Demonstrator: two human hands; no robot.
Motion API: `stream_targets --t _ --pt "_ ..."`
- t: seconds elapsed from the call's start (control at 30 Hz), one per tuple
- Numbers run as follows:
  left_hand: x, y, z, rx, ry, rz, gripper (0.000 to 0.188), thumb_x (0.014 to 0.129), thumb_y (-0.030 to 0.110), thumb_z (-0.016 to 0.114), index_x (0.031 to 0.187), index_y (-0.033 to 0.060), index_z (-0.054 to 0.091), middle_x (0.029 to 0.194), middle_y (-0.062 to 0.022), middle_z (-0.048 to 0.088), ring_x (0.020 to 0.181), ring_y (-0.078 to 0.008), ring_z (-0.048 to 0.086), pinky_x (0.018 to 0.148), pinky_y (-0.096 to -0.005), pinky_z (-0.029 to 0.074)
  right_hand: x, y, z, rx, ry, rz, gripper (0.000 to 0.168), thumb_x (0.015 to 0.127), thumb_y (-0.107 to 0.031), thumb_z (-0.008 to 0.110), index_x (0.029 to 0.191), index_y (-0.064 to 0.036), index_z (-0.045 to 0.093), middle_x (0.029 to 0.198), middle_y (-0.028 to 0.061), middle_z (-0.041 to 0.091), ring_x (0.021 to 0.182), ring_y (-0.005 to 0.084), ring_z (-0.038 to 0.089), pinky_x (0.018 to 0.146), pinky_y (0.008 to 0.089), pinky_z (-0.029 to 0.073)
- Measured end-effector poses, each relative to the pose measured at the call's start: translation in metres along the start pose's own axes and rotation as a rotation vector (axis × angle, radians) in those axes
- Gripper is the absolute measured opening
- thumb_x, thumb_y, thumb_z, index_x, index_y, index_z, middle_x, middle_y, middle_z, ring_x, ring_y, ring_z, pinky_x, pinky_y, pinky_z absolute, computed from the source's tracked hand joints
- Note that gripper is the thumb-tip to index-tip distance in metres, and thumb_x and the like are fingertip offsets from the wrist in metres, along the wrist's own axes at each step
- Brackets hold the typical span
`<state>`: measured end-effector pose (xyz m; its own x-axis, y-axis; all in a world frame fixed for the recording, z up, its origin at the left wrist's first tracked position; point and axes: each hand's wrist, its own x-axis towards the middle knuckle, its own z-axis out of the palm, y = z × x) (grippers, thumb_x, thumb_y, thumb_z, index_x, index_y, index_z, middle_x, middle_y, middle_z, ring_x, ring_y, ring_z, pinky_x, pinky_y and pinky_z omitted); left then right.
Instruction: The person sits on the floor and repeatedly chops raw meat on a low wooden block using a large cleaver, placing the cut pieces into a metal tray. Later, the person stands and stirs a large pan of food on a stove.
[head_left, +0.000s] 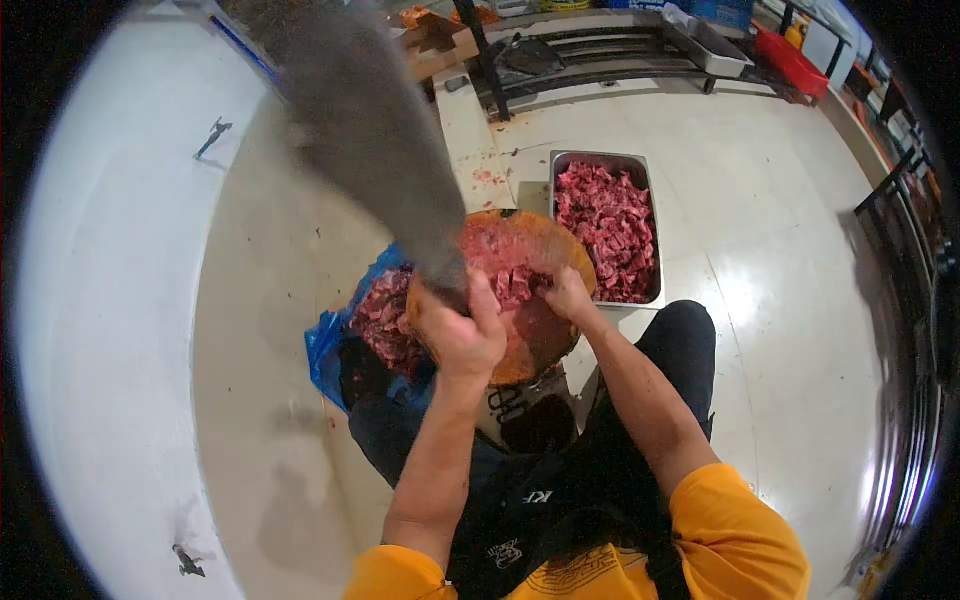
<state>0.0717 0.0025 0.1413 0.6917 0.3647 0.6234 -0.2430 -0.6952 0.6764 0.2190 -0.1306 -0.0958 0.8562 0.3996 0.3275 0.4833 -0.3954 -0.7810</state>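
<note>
My left hand grips the handle of a large cleaver. Its wide grey blade is raised, blurred, and fills much of the upper left of the view. Beneath lies a round wooden chopping block, its top stained red. At the block's right side, my right hand has its fingers curled on chopped raw meat. Blade and left hand hide part of the block's left side. Larger pieces of raw meat lie in a blue plastic bag to the left.
A steel tray heaped with cut meat stands on the tiled floor right of the block. A white wall with metal fittings bounds the left. Ahead is a black metal rack with a red container.
</note>
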Motion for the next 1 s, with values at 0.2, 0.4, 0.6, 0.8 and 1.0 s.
stream_targets --t 0.2,0.4,0.6,0.8,1.0 --pt "-0.066 -0.081 0.042 0.39 -0.625 -0.531 0.038 0.098 0.03 0.055 0.107 -0.0069 0.049 0.095 -0.0381 0.064 0.089 -0.053 0.063 0.076 -0.0569 0.05 0.004 0.015 0.0 -0.006 -0.089 0.066 0.04 0.068 -0.003 0.063 0.108 0.003 0.062 0.11 0.0301 0.061 0.11 0.048 0.055 0.094 0.0544 0.045" --pt "-0.04 -0.076 0.004 0.112 -0.673 -0.84 0.038 0.095 0.031 0.06 0.108 -0.0037 0.051 0.09 -0.0344 0.065 0.087 -0.0502 0.064 0.074 -0.0556 0.05 0.008 -0.043 -0.01 0.102 -0.108 -0.026 0.058 0.07 -0.004 0.061 0.128 -0.006 0.058 0.12 0.0263 0.062 0.117 0.0456 0.054 0.103 0.0499 0.043" --pt "0.006 -0.024 -0.013 0.091 -0.344 -0.342 0.036 0.097 0.032 0.06 0.107 -0.0016 0.054 0.084 -0.0265 0.065 0.079 -0.045 0.066 0.067 -0.0509 0.05 0.009 -0.024 -0.003 0.056 -0.115 0.075 0.049 0.078 -0.004 0.061 0.127 -0.005 0.061 0.117 0.0218 0.067 0.114 0.0396 0.061 0.097 0.0426 0.049" --pt "0.001 0.023 0.003 -0.024 -0.115 -0.292 0.04 0.098 0.033 0.058 0.11 -0.0042 0.051 0.089 -0.0305 0.065 0.085 -0.0497 0.064 0.07 -0.0551 0.049 0.006 0.002 0.0 -0.043 -0.136 0.11 0.046 0.081 -0.009 0.064 0.126 -0.005 0.061 0.115 0.0209 0.068 0.111 0.0356 0.064 0.095 0.0417 0.05" --pt "-0.083 -0.083 0.02 0.453 -0.624 -0.645 0.039 0.097 0.029 0.056 0.114 -0.005 0.047 0.094 -0.0363 0.065 0.091 -0.0535 0.063 0.082 -0.0589 0.049 0.01 -0.056 -0.008 0.105 -0.184 0.04 0.052 0.081 -0.013 0.068 0.131 -0.007 0.058 0.12 0.0223 0.064 0.111 0.0415 0.062 0.095 0.0439 0.05"
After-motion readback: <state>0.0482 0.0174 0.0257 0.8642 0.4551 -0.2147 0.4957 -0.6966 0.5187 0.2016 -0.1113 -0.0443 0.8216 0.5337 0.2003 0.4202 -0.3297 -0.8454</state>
